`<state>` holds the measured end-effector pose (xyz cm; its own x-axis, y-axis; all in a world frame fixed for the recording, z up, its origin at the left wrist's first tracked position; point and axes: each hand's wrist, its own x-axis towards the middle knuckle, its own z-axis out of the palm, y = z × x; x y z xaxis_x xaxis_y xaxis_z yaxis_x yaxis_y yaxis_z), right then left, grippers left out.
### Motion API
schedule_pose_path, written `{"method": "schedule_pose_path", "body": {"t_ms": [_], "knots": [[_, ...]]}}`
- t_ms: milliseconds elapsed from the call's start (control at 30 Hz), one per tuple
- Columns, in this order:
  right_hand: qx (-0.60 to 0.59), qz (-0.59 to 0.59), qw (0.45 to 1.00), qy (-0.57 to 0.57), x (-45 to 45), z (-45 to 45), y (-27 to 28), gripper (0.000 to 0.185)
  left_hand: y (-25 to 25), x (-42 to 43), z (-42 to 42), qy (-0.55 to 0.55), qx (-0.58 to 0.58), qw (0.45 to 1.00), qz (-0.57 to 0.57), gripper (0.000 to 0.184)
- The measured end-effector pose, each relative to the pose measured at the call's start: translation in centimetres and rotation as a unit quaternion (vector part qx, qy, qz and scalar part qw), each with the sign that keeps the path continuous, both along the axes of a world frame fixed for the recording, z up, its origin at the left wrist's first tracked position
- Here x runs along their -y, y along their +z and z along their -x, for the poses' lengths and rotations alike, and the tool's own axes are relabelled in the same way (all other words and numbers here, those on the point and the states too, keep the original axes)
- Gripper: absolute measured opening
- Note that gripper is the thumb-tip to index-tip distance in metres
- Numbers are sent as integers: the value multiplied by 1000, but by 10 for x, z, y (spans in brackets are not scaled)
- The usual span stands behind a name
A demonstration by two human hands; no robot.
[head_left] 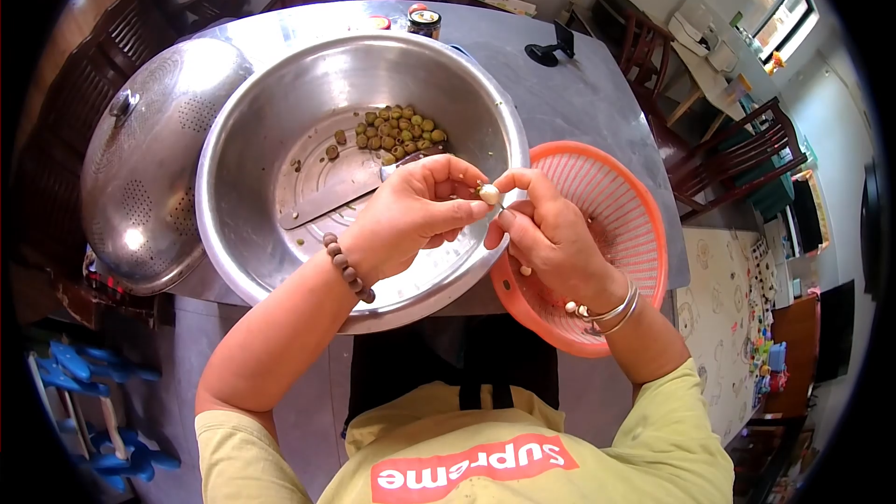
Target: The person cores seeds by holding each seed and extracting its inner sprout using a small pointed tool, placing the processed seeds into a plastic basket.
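Both hands meet above the near right rim of a large steel basin (233, 121). My left hand (420, 205), with a beaded bracelet at the wrist, pinches a small whitish peeled seed (489, 193). Thumb and fingers of my right hand (551, 229) are closed at the seed's other side; a thin dark bit shows at its fingertips, too small to name. Inside the basin, several round green-brown seeds (397, 131) lie in a heap at the far side. A knife (331, 203) rests on the basin floor, its handle partly behind my left hand.
An orange plastic basket (644, 224) stands right of the basin, under my right forearm, with small bits inside. A perforated steel lid (154, 168) leans at the left. Toward the back of the grey table (597, 93) are a jar (424, 24) and a black stand (543, 54).
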<state>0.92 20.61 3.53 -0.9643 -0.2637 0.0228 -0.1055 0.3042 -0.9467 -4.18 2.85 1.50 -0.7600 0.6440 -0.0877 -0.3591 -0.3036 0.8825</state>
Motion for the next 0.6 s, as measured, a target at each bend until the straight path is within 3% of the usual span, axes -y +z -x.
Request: {"method": "schedule_pose_path", "body": {"t_ms": [100, 600], "knots": [[-32, -53, 998, -4, 3, 0, 2, 22, -5, -2, 2, 3, -2, 1000, 0, 18], [-62, -91, 994, 20, 1, -1, 6, 32, -7, -5, -1, 42, 19, 999, -5, 14]]}}
